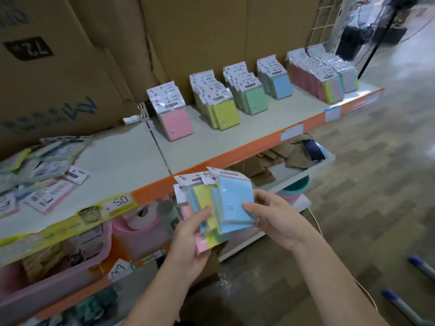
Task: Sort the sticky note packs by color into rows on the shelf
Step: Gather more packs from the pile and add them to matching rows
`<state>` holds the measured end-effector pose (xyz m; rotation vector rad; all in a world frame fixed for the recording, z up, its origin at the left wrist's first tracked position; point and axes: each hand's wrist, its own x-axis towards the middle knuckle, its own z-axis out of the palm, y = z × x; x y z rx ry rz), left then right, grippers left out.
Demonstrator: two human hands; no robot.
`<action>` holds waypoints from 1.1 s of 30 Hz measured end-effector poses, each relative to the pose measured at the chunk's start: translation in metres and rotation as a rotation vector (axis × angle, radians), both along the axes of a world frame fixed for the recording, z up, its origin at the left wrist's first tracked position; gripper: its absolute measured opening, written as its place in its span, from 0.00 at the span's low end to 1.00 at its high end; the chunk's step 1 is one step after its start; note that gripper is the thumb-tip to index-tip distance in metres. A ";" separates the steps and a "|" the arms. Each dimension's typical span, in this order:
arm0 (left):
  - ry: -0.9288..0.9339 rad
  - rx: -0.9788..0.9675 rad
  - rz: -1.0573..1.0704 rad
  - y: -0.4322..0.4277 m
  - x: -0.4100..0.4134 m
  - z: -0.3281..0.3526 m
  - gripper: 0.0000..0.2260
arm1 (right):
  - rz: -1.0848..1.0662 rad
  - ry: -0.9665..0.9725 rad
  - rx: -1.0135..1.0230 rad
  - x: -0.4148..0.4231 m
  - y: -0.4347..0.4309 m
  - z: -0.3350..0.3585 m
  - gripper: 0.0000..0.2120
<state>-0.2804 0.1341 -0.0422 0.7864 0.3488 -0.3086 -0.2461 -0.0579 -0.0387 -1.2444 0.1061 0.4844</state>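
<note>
My left hand [190, 238] grips a fanned stack of sticky note packs [202, 201] in blue, yellow and pink, held in front of the shelf edge. My right hand [270, 215] pinches the front blue pack [235, 205] of that stack by its right side. On the shelf [131, 158] stand sorted rows: a pink row [175, 114], a yellow row [219, 102], a green row [247, 90], a blue row [276, 77] and a multicolour row [322, 76]. A loose heap of unsorted packs [40, 170] lies at the left of the shelf.
Large cardboard boxes [70, 55] stand behind the shelf. The orange shelf edge [235, 154] carries price labels. Below it are a pink basket [70, 267], paper rolls and brown items. Two blue-capped pens [416, 262] lie on the floor at right.
</note>
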 end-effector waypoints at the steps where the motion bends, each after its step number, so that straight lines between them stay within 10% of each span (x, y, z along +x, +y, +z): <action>1: 0.008 0.025 -0.017 -0.006 0.003 -0.001 0.20 | -0.023 0.001 0.012 0.004 -0.011 -0.002 0.24; 17: -0.063 0.048 -0.198 -0.102 0.163 -0.001 0.25 | -0.384 -0.163 -0.304 0.147 -0.138 0.013 0.12; 22: -0.148 0.048 -0.223 -0.130 0.214 0.004 0.11 | -0.246 -0.219 -0.417 0.186 -0.151 0.020 0.15; 33: -0.160 0.143 -0.087 -0.200 0.272 0.006 0.20 | 0.155 -0.323 -0.590 0.271 -0.202 0.016 0.04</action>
